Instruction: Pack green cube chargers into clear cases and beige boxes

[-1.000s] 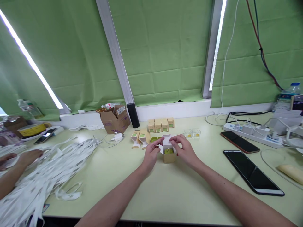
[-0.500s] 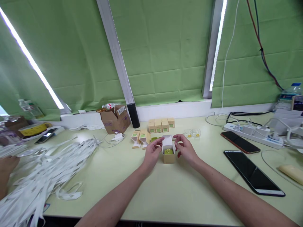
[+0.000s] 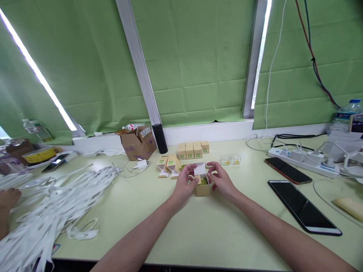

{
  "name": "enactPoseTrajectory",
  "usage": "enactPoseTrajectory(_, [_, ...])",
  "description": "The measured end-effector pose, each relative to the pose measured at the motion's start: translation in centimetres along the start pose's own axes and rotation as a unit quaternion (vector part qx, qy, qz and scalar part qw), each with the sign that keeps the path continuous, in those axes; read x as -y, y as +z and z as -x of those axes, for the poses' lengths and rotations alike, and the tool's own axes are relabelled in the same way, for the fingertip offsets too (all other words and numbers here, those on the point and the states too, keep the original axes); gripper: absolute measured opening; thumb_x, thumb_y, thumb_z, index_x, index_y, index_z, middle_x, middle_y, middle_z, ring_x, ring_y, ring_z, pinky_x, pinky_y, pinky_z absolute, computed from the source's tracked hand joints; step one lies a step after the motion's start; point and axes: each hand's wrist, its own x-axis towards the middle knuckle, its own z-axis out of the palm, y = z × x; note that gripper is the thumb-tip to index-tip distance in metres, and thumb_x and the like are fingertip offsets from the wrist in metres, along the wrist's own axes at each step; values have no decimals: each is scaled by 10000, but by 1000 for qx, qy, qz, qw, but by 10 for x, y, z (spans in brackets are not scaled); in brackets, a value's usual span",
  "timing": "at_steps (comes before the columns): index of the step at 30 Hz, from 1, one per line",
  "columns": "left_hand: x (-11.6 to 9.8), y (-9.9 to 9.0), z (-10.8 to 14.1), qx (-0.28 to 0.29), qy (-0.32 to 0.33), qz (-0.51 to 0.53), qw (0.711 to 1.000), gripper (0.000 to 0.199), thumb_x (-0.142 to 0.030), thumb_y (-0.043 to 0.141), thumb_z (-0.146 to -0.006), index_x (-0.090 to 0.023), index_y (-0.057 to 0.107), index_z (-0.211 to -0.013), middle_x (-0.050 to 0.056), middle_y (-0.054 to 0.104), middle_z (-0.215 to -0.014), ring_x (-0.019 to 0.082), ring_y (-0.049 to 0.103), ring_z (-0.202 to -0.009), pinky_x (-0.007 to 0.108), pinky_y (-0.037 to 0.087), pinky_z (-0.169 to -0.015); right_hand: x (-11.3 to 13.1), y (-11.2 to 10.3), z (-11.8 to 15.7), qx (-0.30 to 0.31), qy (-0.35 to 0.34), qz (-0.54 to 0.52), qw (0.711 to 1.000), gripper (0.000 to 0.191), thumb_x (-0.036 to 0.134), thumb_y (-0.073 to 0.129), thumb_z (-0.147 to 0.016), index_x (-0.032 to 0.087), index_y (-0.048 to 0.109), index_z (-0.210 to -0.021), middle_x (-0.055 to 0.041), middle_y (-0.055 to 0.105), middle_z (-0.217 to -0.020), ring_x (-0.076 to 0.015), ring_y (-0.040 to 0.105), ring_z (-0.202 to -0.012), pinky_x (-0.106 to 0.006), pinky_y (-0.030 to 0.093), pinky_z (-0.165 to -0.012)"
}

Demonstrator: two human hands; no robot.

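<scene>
A small kraft cardboard box (image 3: 202,191) stands on the table in front of me, its white-lined lid raised at the back. Inside it sits a green object (image 3: 203,182), partly covered, whose kind I cannot make out. My left hand (image 3: 185,185) grips the box's left side, with the thumb pressing a side flap inward over the green object. At the right rim, my right hand (image 3: 220,178) has its fingers curled against the box's edge. Behind the left hand are two open small boxes (image 3: 172,163) with green labels.
Behind stand several closed small boxes (image 3: 193,150); clear containers (image 3: 230,160) with yellow bits are right of them. White straps (image 3: 65,204) cover the left side, where another person's hand (image 3: 10,198) rests. Phones (image 3: 303,206) and a power strip (image 3: 303,162) lie right.
The left flap of the small box has folded inward under my left thumb, covering part of the green object. My right hand has shifted slightly closer to the right rim.
</scene>
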Motion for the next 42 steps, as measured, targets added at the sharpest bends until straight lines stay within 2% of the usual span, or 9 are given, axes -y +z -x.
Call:
enactPoseTrajectory(14, [-1,1,0,9,1,-11,1000,432,-193,714,-758,-210,560,-1160,76,647,-1120,208,596,-1031,307,431,-807,-5,1,3,33,13,41,999,516,474,661,-837,282,483,-1282,6,481,-1036,-133,553,-699,-197,416,-392])
enactPoseTrajectory(20, [-3,2,1,7,6,-18,1000,421,-225,727,-775,-220,556,-1160,81,648,-1138,215,590,-1062,313,428,-817,-5,3,2,33,3,58,998,478,453,649,-837,265,510,-1254,-3,498,-1042,-118,532,-675,-221,421,-465])
enactPoseTrajectory(30, [-6,1,6,9,-12,-14,1000,544,-228,714,-819,-267,391,-1255,21,656,-1036,177,609,-960,323,438,-841,-8,5,2,29,-14,78,996,441,466,618,-857,264,538,-1242,-2,526,-1036,-119,513,-650,-249,424,-507])
enactPoseTrajectory(36, [0,2,2,-4,15,-36,999,355,-213,717,-787,-225,523,-1083,36,596,-1016,181,568,-966,306,435,-824,-3,5,3,30,-14,80,996,434,448,612,-849,262,543,-1235,-6,510,-1034,-132,529,-681,-248,419,-509])
enactPoseTrajectory(42, [-2,2,2,0,29,-48,998,204,-203,684,-797,-212,572,-968,44,632,-1003,187,587,-947,306,445,-833,-1,3,4,28,-27,95,995,410,410,607,-857,253,566,-1234,-11,514,-1029,-133,538,-693,-237,418,-515])
